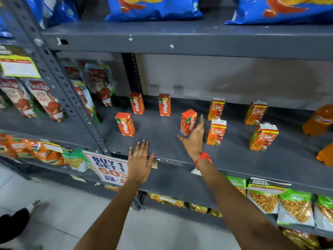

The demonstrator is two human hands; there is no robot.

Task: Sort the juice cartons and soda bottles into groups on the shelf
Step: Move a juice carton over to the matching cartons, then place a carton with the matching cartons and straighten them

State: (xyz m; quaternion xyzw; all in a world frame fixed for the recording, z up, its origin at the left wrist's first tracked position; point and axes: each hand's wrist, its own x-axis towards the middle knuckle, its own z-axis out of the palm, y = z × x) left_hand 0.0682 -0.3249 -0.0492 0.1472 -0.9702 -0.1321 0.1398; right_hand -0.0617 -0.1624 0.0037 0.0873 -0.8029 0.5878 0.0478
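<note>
Several small orange Maaza juice cartons stand on the grey shelf (162, 134): one at the front left (125, 124), two at the back (137, 103) (164, 105), and one tilted carton (187, 121) near the middle. Several Real juice cartons stand to the right (216, 109) (215, 132) (255, 112) (263, 137). Orange soda bottles (318, 121) (325, 155) lie at the far right edge. My right hand (193, 139) is open, its fingers beside the tilted Maaza carton. My left hand (139, 159) lies flat and open on the shelf's front edge.
Tomato-sauce pouches (98, 83) stand at the shelf's left end behind a grey upright post (72, 98). Blue chip bags (153, 8) fill the shelf above. Snack packets (295, 206) sit below. A "Buy 1 Get 1" sign (108, 168) hangs on the front edge. A shoe (14, 221) is on the floor.
</note>
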